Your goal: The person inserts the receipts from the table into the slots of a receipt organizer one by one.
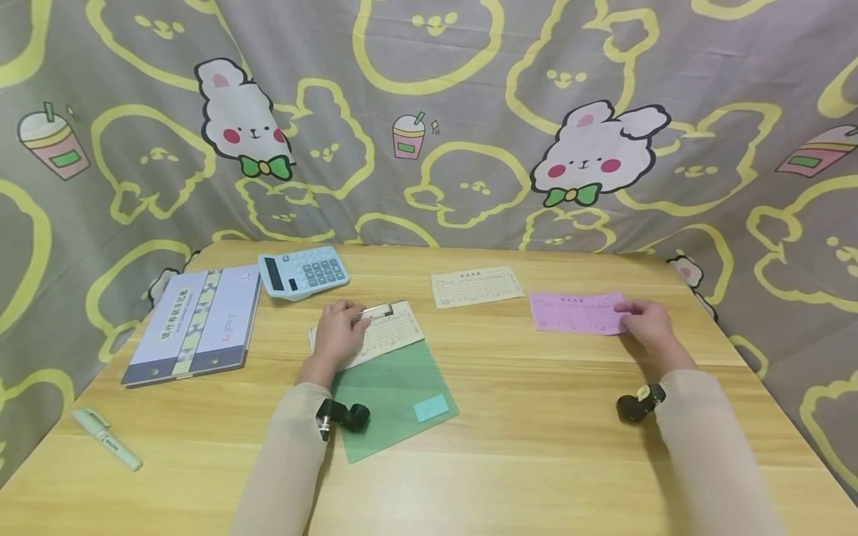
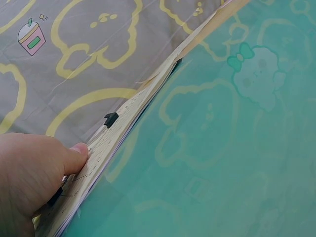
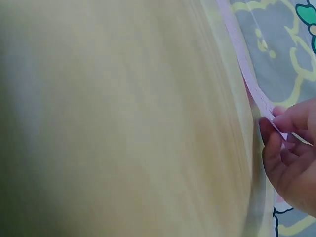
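My left hand (image 1: 339, 333) is at the top of a translucent green clipboard (image 1: 382, 402), its fingers bent round the metal clip (image 1: 377, 311). A stack of cream printed slips (image 1: 395, 331) lies under this clip. In the left wrist view the thumb (image 2: 76, 154) rests over the stack, near a black clip corner (image 2: 111, 119); the other fingers are mostly hidden. Between thumb and fingers, my right hand (image 1: 649, 327) pinches the right end of a purple printed slip (image 1: 576, 313). That held end bends up in the right wrist view, in the right hand (image 3: 291, 153).
A cream slip (image 1: 476, 286) lies left of the purple one. At the left are a light blue calculator (image 1: 304, 272), a lilac ledger book (image 1: 197, 324) and a pale green highlighter (image 1: 107, 439). A blue sticky note (image 1: 431, 408) is on the clipboard. A patterned curtain (image 1: 462, 119) borders the table.
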`<state>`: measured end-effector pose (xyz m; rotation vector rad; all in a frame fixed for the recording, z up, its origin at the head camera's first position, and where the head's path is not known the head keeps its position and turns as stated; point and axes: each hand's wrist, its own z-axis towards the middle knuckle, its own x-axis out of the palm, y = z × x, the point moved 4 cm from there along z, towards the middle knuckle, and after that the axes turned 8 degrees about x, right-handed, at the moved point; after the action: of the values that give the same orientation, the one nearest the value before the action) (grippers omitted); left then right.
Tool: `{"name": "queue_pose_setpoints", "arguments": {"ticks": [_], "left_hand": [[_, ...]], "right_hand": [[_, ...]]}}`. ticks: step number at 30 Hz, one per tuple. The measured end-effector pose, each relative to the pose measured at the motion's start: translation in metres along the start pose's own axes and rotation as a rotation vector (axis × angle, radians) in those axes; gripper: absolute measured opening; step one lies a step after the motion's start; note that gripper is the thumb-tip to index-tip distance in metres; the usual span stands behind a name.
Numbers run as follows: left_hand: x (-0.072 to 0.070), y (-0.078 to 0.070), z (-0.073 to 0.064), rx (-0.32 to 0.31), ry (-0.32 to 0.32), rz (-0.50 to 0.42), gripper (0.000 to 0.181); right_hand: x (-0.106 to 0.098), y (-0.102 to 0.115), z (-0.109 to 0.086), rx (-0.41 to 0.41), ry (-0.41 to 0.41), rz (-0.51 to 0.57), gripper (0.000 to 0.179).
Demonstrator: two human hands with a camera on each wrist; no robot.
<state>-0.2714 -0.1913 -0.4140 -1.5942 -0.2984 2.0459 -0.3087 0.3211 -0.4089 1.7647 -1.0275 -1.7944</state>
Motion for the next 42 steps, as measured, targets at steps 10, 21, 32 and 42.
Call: {"name": "queue_pose_setpoints", "arguments": {"ticks": [10,21,32,42], "left_hand": [[0.002,0.001,0.001,-0.018,0.011,-0.005,0.035],[0.003,0.003,-0.001,-0.020,0.012,-0.007,0.036],[0.001,0.002,0.000,-0.017,0.012,-0.021,0.036],[0.001,0.002,0.002,-0.014,0.010,-0.024,0.036]], "right_hand": [[-0.008,-0.010,-0.013,0.120,0.291,0.310,0.035],[0.016,0.016,-0.034,0.075,0.507,0.630,0.034],[0.069,0.068,-0.045,-0.099,0.464,0.342,0.033],[0.113,0.108,-0.053,-0.147,0.523,0.305,0.029]]}}
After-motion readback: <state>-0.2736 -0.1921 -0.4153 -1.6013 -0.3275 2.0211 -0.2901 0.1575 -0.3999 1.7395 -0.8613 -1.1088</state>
